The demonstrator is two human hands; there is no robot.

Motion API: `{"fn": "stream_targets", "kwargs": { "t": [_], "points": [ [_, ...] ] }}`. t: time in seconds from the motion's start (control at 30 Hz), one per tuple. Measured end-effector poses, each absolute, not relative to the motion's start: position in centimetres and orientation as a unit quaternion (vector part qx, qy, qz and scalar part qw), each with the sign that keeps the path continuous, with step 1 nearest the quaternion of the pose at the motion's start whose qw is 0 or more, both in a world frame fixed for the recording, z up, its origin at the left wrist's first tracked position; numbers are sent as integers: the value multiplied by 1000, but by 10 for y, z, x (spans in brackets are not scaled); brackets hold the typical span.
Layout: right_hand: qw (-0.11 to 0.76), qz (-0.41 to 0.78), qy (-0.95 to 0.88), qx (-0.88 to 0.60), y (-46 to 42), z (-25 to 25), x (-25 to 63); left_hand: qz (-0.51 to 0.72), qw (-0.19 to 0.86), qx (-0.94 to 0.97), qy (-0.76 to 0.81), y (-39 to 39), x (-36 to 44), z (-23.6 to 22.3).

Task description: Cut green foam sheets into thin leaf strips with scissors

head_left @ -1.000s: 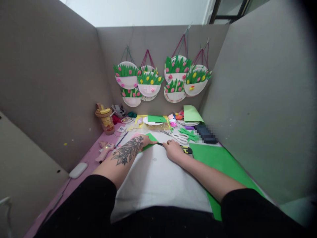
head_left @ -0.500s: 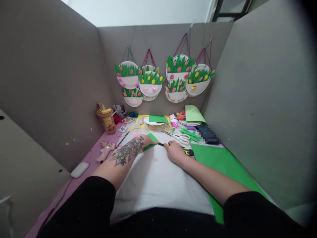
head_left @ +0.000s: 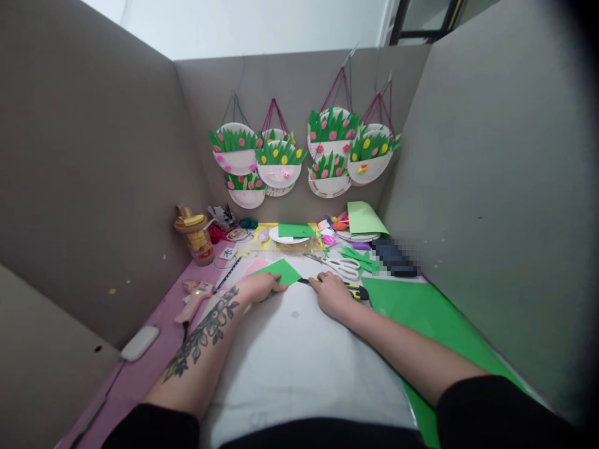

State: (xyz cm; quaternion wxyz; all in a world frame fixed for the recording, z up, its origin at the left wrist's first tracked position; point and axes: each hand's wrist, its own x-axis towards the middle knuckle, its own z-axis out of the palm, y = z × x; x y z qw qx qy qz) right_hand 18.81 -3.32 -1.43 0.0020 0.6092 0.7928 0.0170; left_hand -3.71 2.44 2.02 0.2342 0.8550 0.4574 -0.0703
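Note:
My left hand [head_left: 260, 287] lies with its fingers flat on a small green paper piece [head_left: 282, 272] on the white work sheet [head_left: 299, 355]. My right hand [head_left: 333, 293] is closed round a yellow and black utility knife [head_left: 356, 291], whose blade end points left toward the green piece. Both forearms rest over the white sheet.
White scissors [head_left: 345, 267] and green cut strips [head_left: 358, 255] lie behind the right hand. A large green sheet [head_left: 421, 318] covers the right side. A glue gun [head_left: 194, 296] and a jar [head_left: 194, 234] stand at the left. Paper-plate baskets [head_left: 281, 165] hang on the back wall.
My left hand has drawn back toward the left, so more of the green piece shows. The right hand with the knife has barely moved. The camera tilted slightly.

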Motion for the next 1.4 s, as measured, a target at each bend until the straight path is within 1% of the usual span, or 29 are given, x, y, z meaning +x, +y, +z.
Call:
{"fn": "stream_targets", "kwargs": {
  "t": [0.07, 0.17, 0.47, 0.73, 0.87, 1.07, 1.4],
  "points": [
    [3, 21, 793, 609, -33, -13, 187, -79, 208, 885, 409, 23, -42, 16],
    [5, 25, 795, 606, -31, -12, 185, -101, 183, 903, 375, 22, -48, 12],
    [11, 33, 803, 595, -27, -11, 182, -139, 141, 890, 411, 18, -44, 7],
    [0, 48, 813, 580, -30, -14, 187, -144, 142, 884, 421, 16, -41, 11],
    [-6, 45, 813, 581, -31, -14, 187, -129, 141, 889, 417, 18, -42, 6],
    [14, 31, 812, 583, -32, -9, 177, -127, 135, 891, 415, 20, -44, 2],
    [2, 20, 817, 577, -38, -10, 175, -109, 137, 892, 416, 22, -45, -1]
  ]
}}
